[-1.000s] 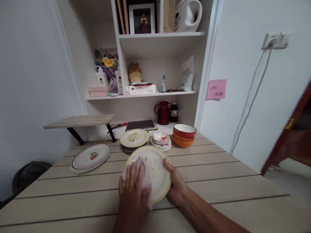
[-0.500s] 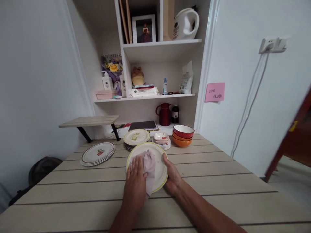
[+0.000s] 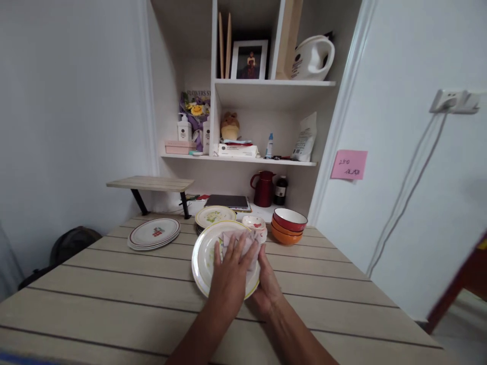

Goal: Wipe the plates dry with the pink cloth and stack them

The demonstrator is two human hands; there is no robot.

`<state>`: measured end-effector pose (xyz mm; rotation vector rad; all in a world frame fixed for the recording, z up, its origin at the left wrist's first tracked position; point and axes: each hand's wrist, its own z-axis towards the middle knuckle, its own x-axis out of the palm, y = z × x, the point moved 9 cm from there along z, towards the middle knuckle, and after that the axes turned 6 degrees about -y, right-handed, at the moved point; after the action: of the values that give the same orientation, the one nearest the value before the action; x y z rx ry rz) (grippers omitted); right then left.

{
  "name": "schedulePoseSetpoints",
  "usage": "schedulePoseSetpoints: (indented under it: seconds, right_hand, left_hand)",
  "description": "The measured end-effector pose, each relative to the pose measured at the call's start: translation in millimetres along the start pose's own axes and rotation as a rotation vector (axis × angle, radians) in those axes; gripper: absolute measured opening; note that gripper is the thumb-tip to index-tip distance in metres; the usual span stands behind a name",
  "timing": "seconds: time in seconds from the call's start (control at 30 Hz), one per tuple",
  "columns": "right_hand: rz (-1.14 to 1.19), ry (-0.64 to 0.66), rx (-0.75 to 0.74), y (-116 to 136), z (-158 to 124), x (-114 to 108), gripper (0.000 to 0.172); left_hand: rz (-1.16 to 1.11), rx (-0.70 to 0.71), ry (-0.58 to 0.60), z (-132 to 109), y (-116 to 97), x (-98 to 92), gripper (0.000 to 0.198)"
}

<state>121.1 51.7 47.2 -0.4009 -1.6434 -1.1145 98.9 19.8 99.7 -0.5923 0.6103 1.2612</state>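
A white plate with a yellow rim (image 3: 203,258) is held tilted above the table, its face toward me. My right hand (image 3: 267,286) grips its right edge, thumb on the rim and the other fingers behind it. My left hand (image 3: 231,271) lies with spread fingers on a pale pink cloth (image 3: 249,248), pressing it against the right part of the plate's face. Green printing shows on the plate beside the cloth. Part of the cloth is hidden under the left fingers.
White plates (image 3: 154,233) are stacked at the left; behind the held plate are another plate stack (image 3: 215,215) and small dishes (image 3: 253,222). Nested red and orange bowls (image 3: 288,228) stand right of them. A raised wooden shelf (image 3: 152,183) is at the back left.
My left hand has slid the cloth from the plate's left and middle to its right side, with the fingers now more spread. The camera view has shifted and tilted a little.
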Motion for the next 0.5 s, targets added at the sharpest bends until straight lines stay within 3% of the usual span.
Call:
schedulePoseSetpoints:
  seconds: [0.13,0.27,0.37,0.5]
  right_hand:
    - [0.093,-0.002,0.026,0.9,2.3,-3.4,0.064]
    - [0.099,-0.042,0.045,5.2,3.9,-9.7,0.070]
    - [0.062,-0.037,0.000,13.3,3.0,-8.5,0.076]
    - [0.014,-0.033,-0.020,15.6,0.0,-2.7,0.075]
  left_hand:
    - [-0.024,0.059,0.026,-3.2,0.6,5.1,0.063]
    - [-0.021,0.238,0.087,-22.1,-0.3,4.5,0.054]
    - [0.066,0.340,0.008,-42.5,6.1,-9.2,0.054]
    - [0.238,0.332,-0.106,-60.9,25.5,-25.0,0.056]
